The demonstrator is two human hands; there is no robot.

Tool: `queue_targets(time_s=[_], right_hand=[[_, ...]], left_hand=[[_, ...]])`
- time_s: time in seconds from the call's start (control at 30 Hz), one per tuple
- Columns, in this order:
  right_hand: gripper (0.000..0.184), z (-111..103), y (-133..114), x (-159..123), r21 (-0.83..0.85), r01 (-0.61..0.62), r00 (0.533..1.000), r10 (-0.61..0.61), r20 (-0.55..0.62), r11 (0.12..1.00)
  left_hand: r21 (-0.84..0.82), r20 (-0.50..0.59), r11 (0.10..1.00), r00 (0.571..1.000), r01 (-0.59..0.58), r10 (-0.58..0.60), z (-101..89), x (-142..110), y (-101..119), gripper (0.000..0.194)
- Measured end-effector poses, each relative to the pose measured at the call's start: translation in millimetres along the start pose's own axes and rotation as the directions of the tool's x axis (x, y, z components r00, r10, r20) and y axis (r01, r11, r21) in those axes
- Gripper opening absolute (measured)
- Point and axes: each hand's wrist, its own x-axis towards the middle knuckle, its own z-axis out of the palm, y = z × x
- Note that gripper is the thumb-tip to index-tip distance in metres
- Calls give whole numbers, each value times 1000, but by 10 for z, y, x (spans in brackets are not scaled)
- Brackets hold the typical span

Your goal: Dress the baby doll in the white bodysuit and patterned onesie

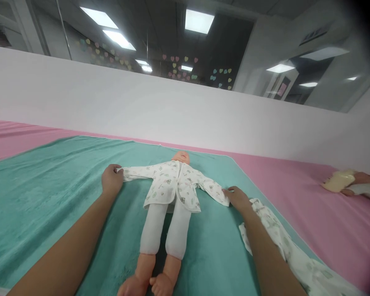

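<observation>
A baby doll (181, 157) lies on its back on a teal blanket (64, 185), feet towards me. It wears a white printed baby jacket (165, 185), its front edges meeting near the neck and parting lower down. Both sleeves are spread outwards, and the doll's hands do not show. My left hand (112, 179) is closed on the cuff of the sleeve at the left. At the other sleeve's end, my right hand (237, 198) has its fingers pinched on the cuff. White cloth legs (154, 230) run down to bare plastic feet.
White printed clothing (283, 238) lies crumpled beneath and beside my right forearm. Another doll (362, 181), partly in view, lies on the pink sheet (299, 197) at the far right. A low white wall (142, 109) with windows above stands behind the blanket.
</observation>
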Motion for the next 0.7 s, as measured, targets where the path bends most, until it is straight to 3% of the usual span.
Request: queue_targets(time_s=[0.2,0.4,0.7], right_hand=[[39,27,96,112,178,39,994,-21,-106,983],[44,159,122,255,341,89,966,2,-258,936],[45,233,37,239,252,168,943,-80,-324,953]], left_hand=[[-7,33,1000,999,-20,20,60,38,-23,20],[39,48,998,998,-52,50,43,4,15,21],[66,46,997,998,-49,46,40,-22,32,23]])
